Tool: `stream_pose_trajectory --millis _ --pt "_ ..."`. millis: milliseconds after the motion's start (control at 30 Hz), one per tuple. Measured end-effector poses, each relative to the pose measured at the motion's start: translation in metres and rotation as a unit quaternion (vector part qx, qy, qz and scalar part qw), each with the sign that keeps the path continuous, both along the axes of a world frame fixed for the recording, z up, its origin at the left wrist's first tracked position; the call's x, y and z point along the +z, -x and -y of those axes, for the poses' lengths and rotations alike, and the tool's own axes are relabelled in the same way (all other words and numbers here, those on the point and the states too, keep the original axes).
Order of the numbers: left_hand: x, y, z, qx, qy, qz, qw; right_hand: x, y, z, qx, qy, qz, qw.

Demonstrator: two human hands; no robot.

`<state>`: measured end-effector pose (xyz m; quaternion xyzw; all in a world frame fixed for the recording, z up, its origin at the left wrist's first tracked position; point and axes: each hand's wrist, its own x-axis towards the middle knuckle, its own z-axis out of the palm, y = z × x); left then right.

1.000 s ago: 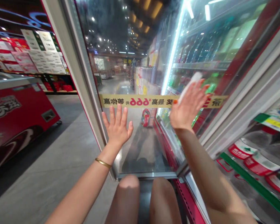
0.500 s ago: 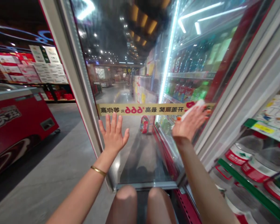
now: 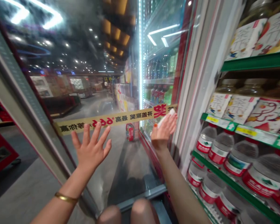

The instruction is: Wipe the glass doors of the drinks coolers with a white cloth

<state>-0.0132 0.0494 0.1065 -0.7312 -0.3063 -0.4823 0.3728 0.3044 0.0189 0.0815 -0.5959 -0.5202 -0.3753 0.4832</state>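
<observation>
A glass fridge door (image 3: 67, 62) stands swung open in front of me, with a yellow printed strip (image 3: 112, 119) stuck across it. My left hand (image 3: 91, 151) is flat against the glass below the strip, fingers spread, a gold bangle on its wrist. My right hand (image 3: 163, 131) presses a white cloth (image 3: 166, 115) onto the glass at the strip's right end, close to the door's hinged side. My bare knees (image 3: 128, 215) show at the bottom edge.
Inside the fridge at right, green-edged shelves (image 3: 245, 130) carry water bottles with red labels (image 3: 224, 149) and drink cartons (image 3: 238, 107). A red chest freezer (image 3: 2, 152) stands at far left on the grey floor. A store aisle shows through the glass.
The view has swung right, showing more of the fridge shelves. My right hand with the cloth slid down and rightward along the strip. My left hand stays flat on the glass.
</observation>
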Motion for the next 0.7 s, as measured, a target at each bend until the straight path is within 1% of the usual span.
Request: stream_pose_trajectory --millis 33,67,133,200,233,267,300,367,400,433,467,500,533,567,600,633,667,700 --pt "-0.001 0.001 0.000 -0.004 0.006 0.002 1.000 -0.004 0.014 -0.003 0.008 0.001 0.015 1.000" --pt "-0.001 0.002 -0.001 -0.006 0.009 0.003 1.000 -0.012 0.028 -0.005 0.021 -0.001 0.039 0.999" --pt "-0.001 0.004 0.000 -0.006 0.011 0.002 1.000 -0.037 0.044 0.000 0.049 -0.006 0.086 0.995" --pt "-0.001 0.004 0.000 -0.004 0.012 0.002 1.000 -0.060 0.038 0.010 0.050 -0.020 0.086 0.995" --pt "0.000 0.004 0.000 -0.002 0.013 0.001 1.000 -0.066 0.028 0.015 0.037 -0.030 0.062 0.997" --pt "0.000 0.004 0.001 0.000 0.014 0.000 1.000 -0.068 0.016 0.018 0.018 -0.040 0.027 0.999" --pt "0.000 0.005 0.001 0.001 0.015 0.000 1.000 -0.065 0.005 0.019 -0.004 -0.050 -0.013 0.999" --pt "0.000 0.006 0.001 0.006 0.014 -0.001 1.000 -0.052 -0.003 0.015 -0.038 -0.057 -0.080 0.994" --pt "0.001 0.006 0.001 0.008 0.016 -0.002 1.000 -0.045 0.002 0.010 -0.046 -0.052 -0.097 0.993" --pt "0.001 0.007 0.001 0.008 0.019 -0.001 1.000 -0.041 0.014 0.004 -0.046 -0.042 -0.102 0.993" --pt "0.001 0.007 0.002 0.007 0.023 -0.001 1.000 -0.040 0.029 -0.001 -0.038 -0.028 -0.090 0.995" --pt "0.001 0.008 0.002 0.003 0.028 -0.001 1.000 -0.045 0.046 -0.005 -0.018 -0.014 -0.063 0.998" --pt "0.001 0.008 0.003 0.001 0.031 -0.001 1.000 -0.054 0.063 -0.007 0.006 -0.001 -0.028 1.000" --pt "0.002 0.008 0.003 0.002 0.031 -0.002 1.000 -0.068 0.075 -0.006 0.039 0.004 0.017 0.999" --pt "0.002 0.008 0.004 0.005 0.029 -0.004 1.000 -0.084 0.081 -0.002 0.067 0.002 0.051 0.996" --pt "0.003 0.008 0.005 0.012 0.024 -0.008 1.000 -0.100 0.081 0.003 0.079 -0.006 0.065 0.995" --pt "0.003 0.008 0.005 0.018 0.018 -0.012 1.000 -0.114 0.074 0.008 0.079 -0.017 0.059 0.995" --pt "0.003 0.007 0.006 0.023 0.012 -0.015 1.000 -0.124 0.063 0.013 0.066 -0.030 0.034 0.997"
